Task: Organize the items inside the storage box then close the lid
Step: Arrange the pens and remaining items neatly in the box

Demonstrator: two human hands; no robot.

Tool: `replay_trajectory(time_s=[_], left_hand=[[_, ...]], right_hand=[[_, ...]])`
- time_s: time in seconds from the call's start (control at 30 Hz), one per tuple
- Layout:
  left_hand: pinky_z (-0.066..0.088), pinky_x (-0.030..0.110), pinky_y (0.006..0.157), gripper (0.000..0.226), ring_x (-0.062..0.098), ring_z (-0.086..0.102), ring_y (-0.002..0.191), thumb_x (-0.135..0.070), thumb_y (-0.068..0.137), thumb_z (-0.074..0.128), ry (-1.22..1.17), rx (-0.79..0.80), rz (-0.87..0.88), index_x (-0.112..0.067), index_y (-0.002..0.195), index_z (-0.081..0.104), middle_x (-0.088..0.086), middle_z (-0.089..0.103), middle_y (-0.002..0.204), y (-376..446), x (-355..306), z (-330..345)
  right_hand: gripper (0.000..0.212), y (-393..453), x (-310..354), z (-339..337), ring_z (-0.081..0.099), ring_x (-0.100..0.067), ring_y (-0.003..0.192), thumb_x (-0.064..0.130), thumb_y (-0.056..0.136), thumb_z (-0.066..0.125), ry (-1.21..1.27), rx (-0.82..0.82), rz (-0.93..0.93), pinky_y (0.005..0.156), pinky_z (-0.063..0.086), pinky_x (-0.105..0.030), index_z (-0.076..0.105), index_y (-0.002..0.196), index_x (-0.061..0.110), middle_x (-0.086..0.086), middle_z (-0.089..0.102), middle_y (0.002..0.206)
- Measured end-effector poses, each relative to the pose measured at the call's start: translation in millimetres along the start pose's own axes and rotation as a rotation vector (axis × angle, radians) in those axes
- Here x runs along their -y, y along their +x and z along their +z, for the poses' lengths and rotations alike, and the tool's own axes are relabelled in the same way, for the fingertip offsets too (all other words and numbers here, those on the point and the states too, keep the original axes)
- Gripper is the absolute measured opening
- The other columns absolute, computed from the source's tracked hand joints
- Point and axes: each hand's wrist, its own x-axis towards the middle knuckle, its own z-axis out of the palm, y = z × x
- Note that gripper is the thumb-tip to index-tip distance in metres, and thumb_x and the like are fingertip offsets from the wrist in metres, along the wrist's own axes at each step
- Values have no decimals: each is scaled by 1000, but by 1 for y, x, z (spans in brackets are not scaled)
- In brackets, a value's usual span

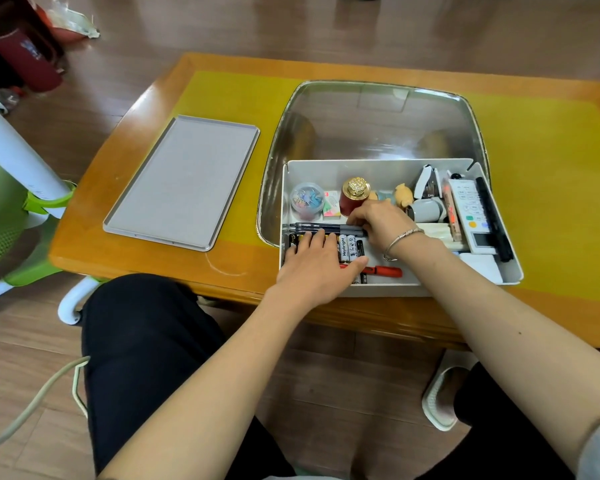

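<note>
A white storage box (513, 271) sits open on the table's near edge. Its grey lid (184, 181) lies flat to the left. Inside, my left hand (317, 265) rests palm down on a row of batteries (347, 247), fingers spread. My right hand (383, 221) pinches the end of dark grey pens (321, 227) lying across the box. A red pen (383, 271) lies at the front. Behind are a clip jar (306, 200), a red gold-capped bottle (354, 197), a stapler (426, 181) and a white remote (470, 213).
A silvery tray (378, 116) lies under and behind the box on the yellow table mat (222, 95). A green and white chair (11, 202) stands at the left. My knees are under the table's front edge.
</note>
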Motion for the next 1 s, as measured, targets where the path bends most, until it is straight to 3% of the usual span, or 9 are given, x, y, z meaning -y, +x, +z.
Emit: replay_trajectory(time_s=[0.13,0.27,0.37,0.47,0.57,0.77,1.0], left_hand=[[8,48,116,86,26,3,147,-73,88,24,-25,-18,0,-16,152,14,6,9,160,3,1,0],[10,46,116,82,27,3,147,-65,92,29,-23,-48,-2,-12,152,11,8,7,160,16,2,-5],[11,46,116,78,28,7,146,-61,94,31,17,-54,-9,-12,152,14,9,11,160,23,3,-8],[13,47,115,74,28,12,145,-58,95,34,37,-65,0,-13,151,17,8,17,158,26,4,-7],[12,49,115,72,27,12,145,-57,96,33,52,-67,9,-13,151,17,7,18,158,28,5,-6],[9,50,116,70,29,10,145,-58,96,31,75,-41,7,-15,151,18,8,17,158,29,6,-5],[10,49,115,67,32,13,144,-56,96,32,99,-45,6,-17,149,21,9,20,157,32,8,-2]], right_hand=[[37,0,2,-3,60,-27,97,-8,79,56,9,9,-3,85,50,-42,68,105,16,-10,63,107],[47,-5,2,-5,57,-26,107,-9,80,54,5,0,-8,91,48,-37,62,119,17,-9,61,118],[42,-14,1,-11,55,-25,113,-5,84,55,68,-107,-9,96,42,-33,62,120,15,-8,61,120],[24,-30,1,-24,57,-25,104,7,86,60,97,-279,-3,93,42,-35,68,108,15,-7,67,105],[16,-49,-9,-37,56,-27,100,21,86,64,67,-427,106,91,41,-40,70,101,18,-4,68,99],[20,-90,-48,-47,53,-35,100,19,85,62,66,-657,459,84,40,-38,69,103,15,-11,65,107],[29,-113,-66,-42,47,-35,110,19,85,62,127,-629,664,89,37,-42,64,113,16,-13,58,117]])
